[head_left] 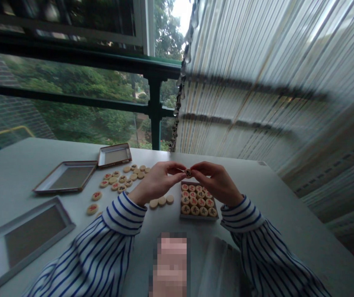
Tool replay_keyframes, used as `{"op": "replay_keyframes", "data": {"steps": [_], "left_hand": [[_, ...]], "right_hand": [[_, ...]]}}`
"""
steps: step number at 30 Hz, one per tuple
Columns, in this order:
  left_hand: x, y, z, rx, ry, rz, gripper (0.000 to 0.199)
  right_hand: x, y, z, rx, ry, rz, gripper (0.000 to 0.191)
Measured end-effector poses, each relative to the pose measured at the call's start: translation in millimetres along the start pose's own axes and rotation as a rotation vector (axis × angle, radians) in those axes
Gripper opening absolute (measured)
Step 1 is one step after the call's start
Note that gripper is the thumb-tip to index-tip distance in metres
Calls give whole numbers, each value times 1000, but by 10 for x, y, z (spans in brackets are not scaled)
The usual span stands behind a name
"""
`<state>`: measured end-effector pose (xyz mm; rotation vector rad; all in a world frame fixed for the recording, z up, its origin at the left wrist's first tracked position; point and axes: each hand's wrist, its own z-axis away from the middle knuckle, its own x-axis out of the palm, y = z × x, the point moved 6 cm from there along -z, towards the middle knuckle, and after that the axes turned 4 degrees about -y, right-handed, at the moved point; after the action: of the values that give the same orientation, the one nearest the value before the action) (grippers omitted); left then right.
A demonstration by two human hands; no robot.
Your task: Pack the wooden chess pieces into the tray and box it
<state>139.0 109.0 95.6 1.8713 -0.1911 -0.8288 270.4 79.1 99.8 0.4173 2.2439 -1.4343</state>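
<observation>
Between the fingertips of both hands is a round Chinese chess piece [188,173] with a black character facing me. My left hand [160,178] pinches it from the left, and my right hand [216,180] pinches it from the right. Just below the hands sits a small box [199,218] filled with rows of pieces, red and black characters facing up. My right hand covers part of its far right corner. To the left of the box, several blank-faced pieces [162,201] lie in a short row. More loose pieces [123,179] are scattered beyond my left forearm, some face up.
Three shallow open trays or lids stand at the left: a large one [68,220] near me, a middle one [80,189], and a small one [130,159] at the back. A clear plastic item [218,268] lies on the white table [247,163] near me. A string curtain [241,82] hangs at the right.
</observation>
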Motion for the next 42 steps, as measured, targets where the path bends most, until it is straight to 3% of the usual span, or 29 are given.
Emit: {"op": "replay_keyframes", "data": {"steps": [10, 22, 42], "left_hand": [[6, -107, -14, -7, 9, 80, 27], [24, -90, -14, -38, 13, 72, 26], [32, -161, -15, -80, 47, 96, 23]], "right_hand": [[25, -5, 5, 5, -24, -20, 18], [72, 31, 19, 68, -68, -31, 21], [115, -50, 52, -55, -164, 139, 24]]}}
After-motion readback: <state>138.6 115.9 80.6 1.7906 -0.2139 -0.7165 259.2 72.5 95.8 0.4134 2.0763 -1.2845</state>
